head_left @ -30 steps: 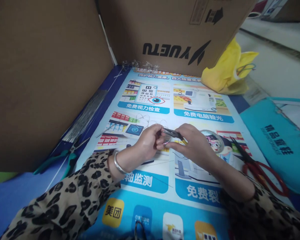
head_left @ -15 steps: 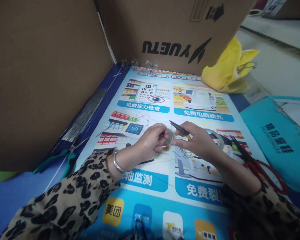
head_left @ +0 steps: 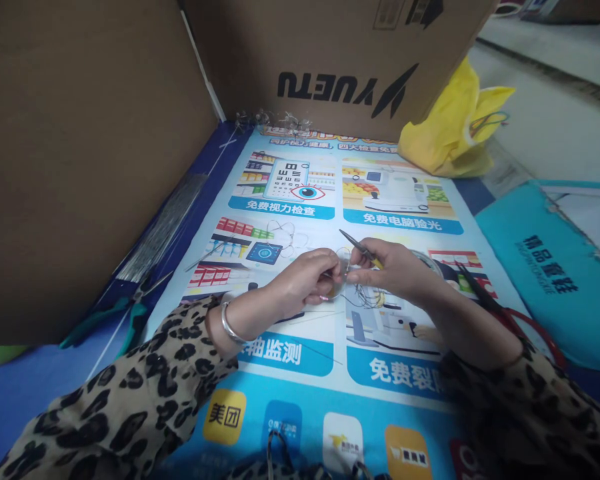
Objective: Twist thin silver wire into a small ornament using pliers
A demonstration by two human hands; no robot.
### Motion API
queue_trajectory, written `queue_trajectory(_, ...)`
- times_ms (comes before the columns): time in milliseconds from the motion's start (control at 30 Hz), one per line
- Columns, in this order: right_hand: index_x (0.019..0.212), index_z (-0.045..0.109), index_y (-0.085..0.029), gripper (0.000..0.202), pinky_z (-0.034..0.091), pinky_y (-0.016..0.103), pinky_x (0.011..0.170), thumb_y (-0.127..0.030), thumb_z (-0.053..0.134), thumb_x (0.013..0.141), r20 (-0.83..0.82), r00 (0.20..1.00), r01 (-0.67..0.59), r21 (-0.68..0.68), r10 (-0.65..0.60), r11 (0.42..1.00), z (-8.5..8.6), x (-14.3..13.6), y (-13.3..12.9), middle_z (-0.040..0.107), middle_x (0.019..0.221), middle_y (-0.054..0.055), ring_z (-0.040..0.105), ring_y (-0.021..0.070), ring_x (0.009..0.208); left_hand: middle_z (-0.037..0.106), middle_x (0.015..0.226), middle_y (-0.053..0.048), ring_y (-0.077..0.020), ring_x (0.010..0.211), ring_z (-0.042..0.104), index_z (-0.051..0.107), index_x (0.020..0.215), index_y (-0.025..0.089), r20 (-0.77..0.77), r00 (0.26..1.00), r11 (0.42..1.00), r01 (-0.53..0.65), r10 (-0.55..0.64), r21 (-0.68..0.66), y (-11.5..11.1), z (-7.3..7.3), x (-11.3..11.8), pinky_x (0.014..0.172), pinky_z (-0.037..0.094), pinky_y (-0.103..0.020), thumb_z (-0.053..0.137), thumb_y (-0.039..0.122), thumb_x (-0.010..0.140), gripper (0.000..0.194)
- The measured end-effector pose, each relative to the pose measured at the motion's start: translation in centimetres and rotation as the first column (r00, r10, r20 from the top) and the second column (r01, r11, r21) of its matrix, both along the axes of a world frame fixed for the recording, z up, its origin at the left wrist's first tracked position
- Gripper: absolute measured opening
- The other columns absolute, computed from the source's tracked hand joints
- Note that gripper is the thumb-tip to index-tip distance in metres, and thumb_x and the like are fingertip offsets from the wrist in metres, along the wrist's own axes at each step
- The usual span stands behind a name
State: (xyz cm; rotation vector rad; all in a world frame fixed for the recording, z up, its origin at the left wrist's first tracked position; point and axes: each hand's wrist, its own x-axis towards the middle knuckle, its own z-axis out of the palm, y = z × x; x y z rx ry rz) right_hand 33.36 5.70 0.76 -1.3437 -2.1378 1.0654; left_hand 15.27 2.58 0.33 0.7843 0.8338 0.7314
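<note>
Over the middle of the printed poster my left hand (head_left: 313, 277) pinches a thin wire loop (head_left: 344, 253) between thumb and fingers. Close against it, my right hand (head_left: 393, 270) is closed around pliers (head_left: 363, 248) with dark jaws and yellow grips, the jaws pointing up and left. My right thumb and a fingertip also meet the wire by the left fingertips. Just below the hands lies a tangle of thin wire (head_left: 367, 297). Beyond my left hand is a wire piece bent into petal-like loops (head_left: 281, 235).
A bundle of straight wires (head_left: 165, 230) and teal-handled pliers (head_left: 130, 310) lie at the left. Red-handled scissors (head_left: 530, 330) rest by my right forearm. Cardboard walls (head_left: 350, 40) rise behind and left. A yellow bag (head_left: 445, 137) and a turquoise bag (head_left: 545, 267) are at the right.
My right fingers have come in to the wire at my left fingertips. The pliers' tip points slightly higher. The whole view has shifted a little.
</note>
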Motion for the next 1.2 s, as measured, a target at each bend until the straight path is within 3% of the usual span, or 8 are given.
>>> queue_trajectory(167,0.072,0.054,-0.018,0.031,0.037,0.023,0.056,-0.044,0.069,0.064,-0.059,0.998,0.026,-0.065,-0.030,0.998,-0.2,0.0,-0.1,0.050,0.065,-0.003,0.045,0.0110,0.062,0.045,0.056,0.003,-0.0015,0.033,0.021,0.048,0.066,0.016,0.006,0.999,0.999,0.032,-0.032,-0.015,0.0,0.1,0.0,0.032,0.008,-0.017,0.046,0.021,0.078,0.014)
queue_trajectory(500,0.078,0.058,-0.019,0.023,0.040,0.027,0.063,-0.041,0.059,0.074,-0.075,0.994,0.082,-0.030,-0.084,0.996,-0.7,-0.1,-0.1,0.058,0.072,0.000,0.051,0.0142,0.069,0.039,0.049,0.004,-0.0019,0.032,0.018,0.051,0.064,0.015,0.033,0.993,0.992,0.116,-0.115,-0.045,-0.1,-0.3,0.0,0.031,0.009,-0.017,0.045,0.026,0.080,0.020)
queue_trajectory(733,0.072,0.058,-0.019,0.019,0.038,0.026,0.060,-0.038,0.061,0.072,-0.214,0.963,0.116,-0.224,-0.165,0.968,-0.4,-0.2,-0.4,0.052,0.063,-0.003,0.048,0.0117,0.062,0.046,0.053,0.002,-0.0021,0.032,0.023,0.048,0.065,0.016,0.099,0.994,0.994,0.058,-0.048,-0.096,0.0,-0.3,0.1,0.031,0.013,-0.016,0.041,0.020,0.079,0.017)
queue_trajectory(933,0.072,0.056,-0.018,0.023,0.037,0.024,0.055,-0.039,0.065,0.070,-0.322,0.925,0.078,-0.363,-0.203,0.929,-0.1,-1.0,-0.8,0.052,0.058,-0.004,0.046,0.0097,0.056,0.033,0.041,0.006,-0.0054,0.034,0.031,0.048,0.066,0.016,0.076,0.997,1.000,-0.028,0.027,0.014,-0.2,-1.0,0.3,0.036,0.027,-0.017,0.041,0.024,0.083,0.020)
queue_trajectory(1200,0.069,0.054,-0.018,0.024,0.035,0.023,0.049,-0.038,0.066,0.068,-0.363,0.895,0.097,-0.409,-0.260,0.907,0.6,-1.8,-0.9,0.056,0.056,-0.002,0.046,0.0088,0.051,0.056,0.072,0.000,-0.0072,0.042,0.049,0.046,0.077,0.017,0.088,0.995,0.997,-0.059,0.053,0.057,-0.3,-1.7,0.3,0.045,0.044,-0.024,0.044,0.027,0.085,0.013)
